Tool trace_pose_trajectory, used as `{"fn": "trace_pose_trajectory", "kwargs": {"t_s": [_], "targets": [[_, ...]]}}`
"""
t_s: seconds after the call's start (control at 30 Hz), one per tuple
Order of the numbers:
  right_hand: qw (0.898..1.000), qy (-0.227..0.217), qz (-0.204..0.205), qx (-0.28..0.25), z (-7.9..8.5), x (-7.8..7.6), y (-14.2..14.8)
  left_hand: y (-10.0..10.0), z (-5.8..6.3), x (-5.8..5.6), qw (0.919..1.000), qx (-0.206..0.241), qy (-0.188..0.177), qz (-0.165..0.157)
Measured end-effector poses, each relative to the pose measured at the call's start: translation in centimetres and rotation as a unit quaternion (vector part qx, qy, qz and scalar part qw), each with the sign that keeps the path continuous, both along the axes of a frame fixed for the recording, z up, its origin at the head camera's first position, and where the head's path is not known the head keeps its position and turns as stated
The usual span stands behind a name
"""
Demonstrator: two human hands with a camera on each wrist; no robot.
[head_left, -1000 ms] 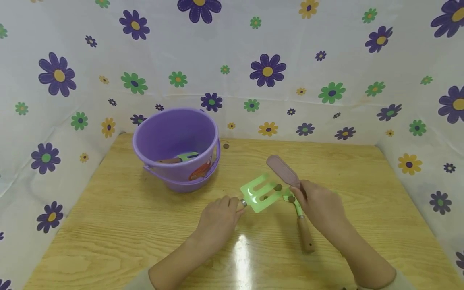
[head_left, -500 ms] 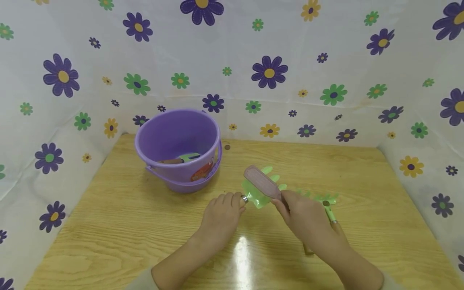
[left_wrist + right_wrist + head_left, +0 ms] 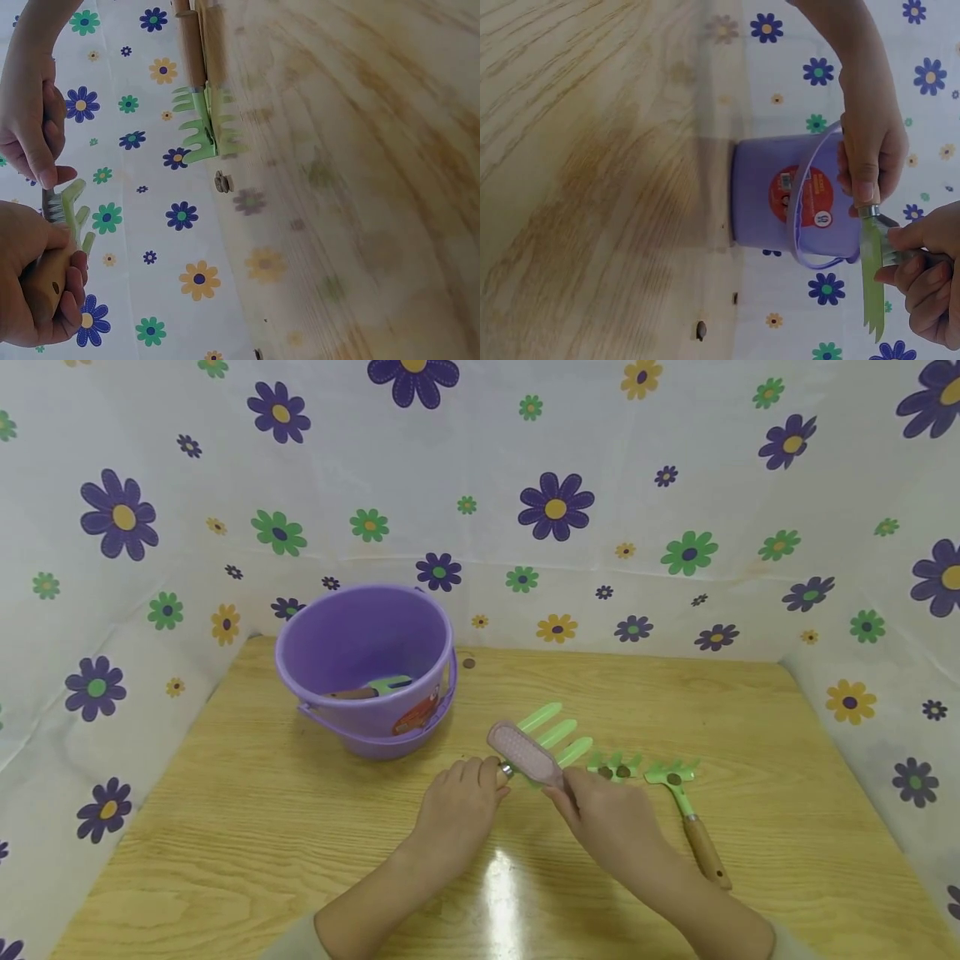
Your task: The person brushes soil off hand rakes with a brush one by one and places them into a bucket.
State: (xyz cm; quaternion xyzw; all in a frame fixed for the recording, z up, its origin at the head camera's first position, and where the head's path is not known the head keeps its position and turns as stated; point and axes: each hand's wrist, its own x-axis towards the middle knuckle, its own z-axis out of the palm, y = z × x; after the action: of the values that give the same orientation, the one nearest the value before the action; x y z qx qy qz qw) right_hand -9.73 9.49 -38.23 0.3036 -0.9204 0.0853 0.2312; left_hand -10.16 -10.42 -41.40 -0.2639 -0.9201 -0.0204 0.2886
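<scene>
In the head view my left hand [image 3: 459, 810] grips the wooden handle of a green garden fork [image 3: 558, 732], its tines pointing up and right above the table. My right hand [image 3: 611, 814] holds a mauve-backed brush [image 3: 522, 750] by its handle, laid across the base of the fork. The left wrist view shows the brush's pale bristles [image 3: 55, 208] against the fork. Right of the hands lies a green hand rake [image 3: 701, 843] with a wooden handle. A second green rake head [image 3: 613, 760] is beside it; the right hand hides its handle in the head view.
A purple bucket [image 3: 397, 727] stands at the back left, with a green, wooden-handled tool [image 3: 360, 692] inside. Small brown lumps [image 3: 622, 772] lie by the rake heads. Another brown bit [image 3: 468, 663] lies near the back edge. Flowered cloth [image 3: 600, 443] encloses the table [image 3: 300, 843].
My right hand has moved left, bringing the brush from the right of the fork onto its base. Both rakes now show more fully. The left hand has barely moved.
</scene>
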Motion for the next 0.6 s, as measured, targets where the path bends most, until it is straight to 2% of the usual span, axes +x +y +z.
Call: {"fn": "trace_pose_trajectory", "kwargs": {"t_s": [0.23,0.43,0.6], "targets": [[1.000,-0.010,-0.009,0.001,-0.34,-0.19,-0.02,-0.02,0.10,0.12,0.9995,-0.002,-0.031,-0.003],[0.999,-0.033,-0.022,0.004,-0.32,-0.36,0.21,0.05,0.07,0.17,0.9991,0.006,-0.039,-0.014],[1.000,-0.017,-0.013,0.003,-0.58,-0.48,0.54,0.02,-0.10,0.17,0.9989,0.010,-0.042,-0.018]]}}
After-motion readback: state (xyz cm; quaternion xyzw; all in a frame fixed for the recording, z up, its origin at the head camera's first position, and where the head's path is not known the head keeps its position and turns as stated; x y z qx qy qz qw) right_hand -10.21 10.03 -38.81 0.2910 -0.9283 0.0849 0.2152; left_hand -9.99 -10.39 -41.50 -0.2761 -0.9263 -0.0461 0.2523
